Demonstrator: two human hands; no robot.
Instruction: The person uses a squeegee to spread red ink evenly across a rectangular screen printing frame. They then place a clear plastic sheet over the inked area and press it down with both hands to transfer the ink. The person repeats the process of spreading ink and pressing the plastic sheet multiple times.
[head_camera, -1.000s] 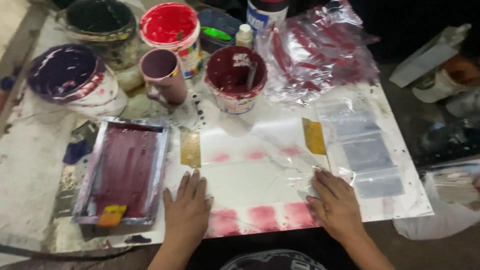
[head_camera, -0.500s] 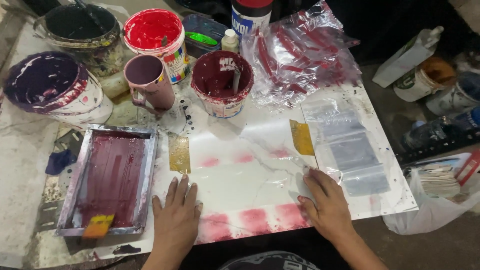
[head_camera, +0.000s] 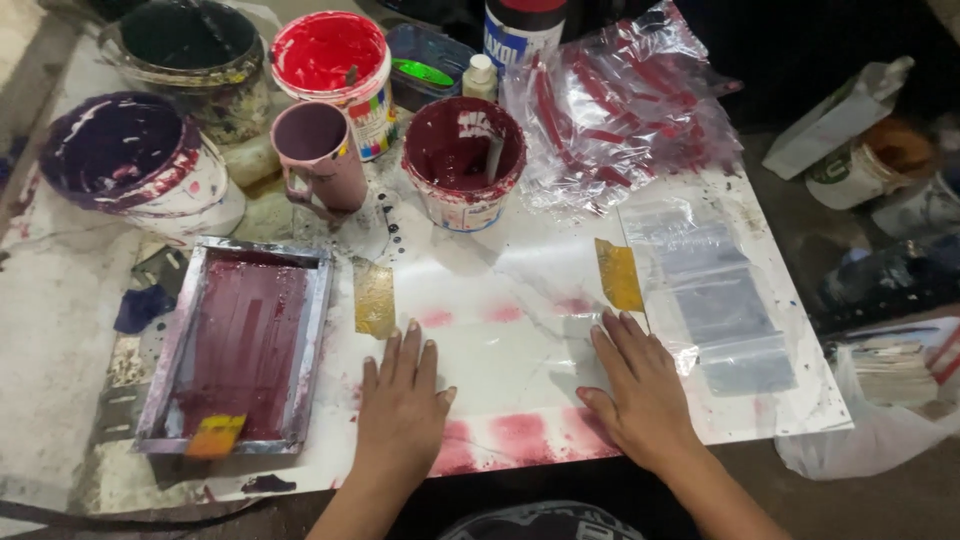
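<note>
A: Both hands down flat on the white sheet (head_camera: 520, 270), palms pressed, nothing gripped. Left hand (head_camera: 402, 412) spread wide, fingers pointing up the table, sitting near the sheet's front-left part.

B: And the right hand (head_camera: 640, 395)?

A: Also flat and open, fingers together-ish, tips just below the right piece of yellow tape (head_camera: 620, 275). Its thumb side rests above the pink smears (head_camera: 520, 435) along the sheet's near edge.

B: Sheet's where, exactly?

A: Centre of the worktable (head_camera: 50, 330), taped at 2 spots: left yellow tape (head_camera: 374, 297) just above the left hand, other one by the right hand. Faint pink marks between the tapes too.

B: What's around it?

A: Left of the sheet, a metal-framed screen (head_camera: 240, 345) w/ dark red ink, small orange-yellow scraper (head_camera: 215, 435) at its near corner. Behind the sheet: maroon ink tub (head_camera: 463, 160) w/ a stick in it, mauve mug (head_camera: 320, 155), red paint bucket (head_camera: 332, 65), purple-stained bucket (head_camera: 135, 160), dark green bucket (head_camera: 190, 50).

B: Right side?

A: Clear plastic bags (head_camera: 715, 300) laid flat touching the right hand's outer edge, and a crumpled pile of red-printed bags (head_camera: 620, 110) further back.
</note>
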